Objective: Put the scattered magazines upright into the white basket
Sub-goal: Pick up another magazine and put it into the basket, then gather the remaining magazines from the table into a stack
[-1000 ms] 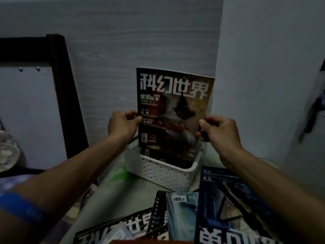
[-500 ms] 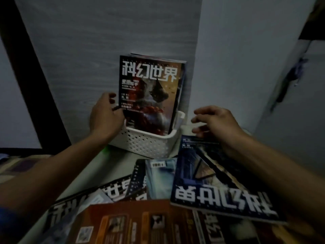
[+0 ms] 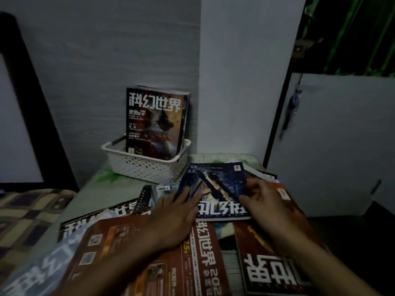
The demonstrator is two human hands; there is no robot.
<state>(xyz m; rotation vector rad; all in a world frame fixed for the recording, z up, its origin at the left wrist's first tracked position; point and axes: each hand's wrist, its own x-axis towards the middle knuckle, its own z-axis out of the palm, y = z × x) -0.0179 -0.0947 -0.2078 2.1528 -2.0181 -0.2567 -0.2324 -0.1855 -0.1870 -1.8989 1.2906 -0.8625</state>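
A white perforated basket (image 3: pixel 147 167) stands at the back of the table against the wall. Magazines stand upright in it, the front one (image 3: pixel 155 122) with a dark orange cover. A dark blue magazine (image 3: pixel 215 184) lies flat on top of the scattered pile just in front of the basket. My left hand (image 3: pixel 177 212) lies on its left edge with fingers spread. My right hand (image 3: pixel 265 201) touches its right edge, fingers curled at the border; a firm grip does not show. Several more magazines lie flat nearer me, among them a brown one (image 3: pixel 132 248) and a red-orange one (image 3: pixel 275 265).
The table (image 3: pixel 92 189) sits in a corner between a grey wood-grain wall and a white wall. A patterned cloth (image 3: pixel 25 212) lies at the left. A white cabinet door (image 3: pixel 333 142) is at the right, a dark frame (image 3: pixel 36 99) at the left.
Both hands have let go of the upright magazine, which now stands in the basket. They have dropped down onto the dark blue magazine. The view has tilted downward.
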